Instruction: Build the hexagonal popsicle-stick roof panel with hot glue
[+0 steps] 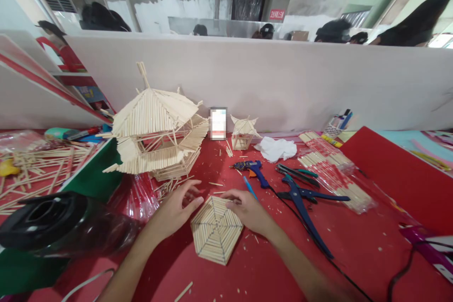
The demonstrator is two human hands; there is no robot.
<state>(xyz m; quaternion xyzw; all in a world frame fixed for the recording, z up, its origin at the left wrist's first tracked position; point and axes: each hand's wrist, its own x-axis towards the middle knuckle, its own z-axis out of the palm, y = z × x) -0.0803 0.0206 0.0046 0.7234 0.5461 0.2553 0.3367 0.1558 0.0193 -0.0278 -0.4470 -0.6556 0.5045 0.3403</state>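
A hexagonal panel of wooden sticks (217, 230), with dark lines running out from its centre, lies flat on the red table (262, 271). My left hand (182, 205) is beside its upper left edge, fingers apart and curved, holding nothing. At the upper right edge my right hand (246, 207) has its fingers bent together over the panel's rim; whether they pinch a small stick there is hidden. Behind my left hand stands a large stick pavilion (155, 137), and a small stick pavilion (244, 133) is farther back in the middle.
A blue glue gun (253, 170), blue cutters (300, 203) and pliers (297, 173) lie right of centre. Bagged sticks (336, 174) and a white tissue (276, 148) are behind them. A dark bottle (71, 224) is at the left, loose sticks (38, 170) beyond. A white partition (283, 80) borders the back.
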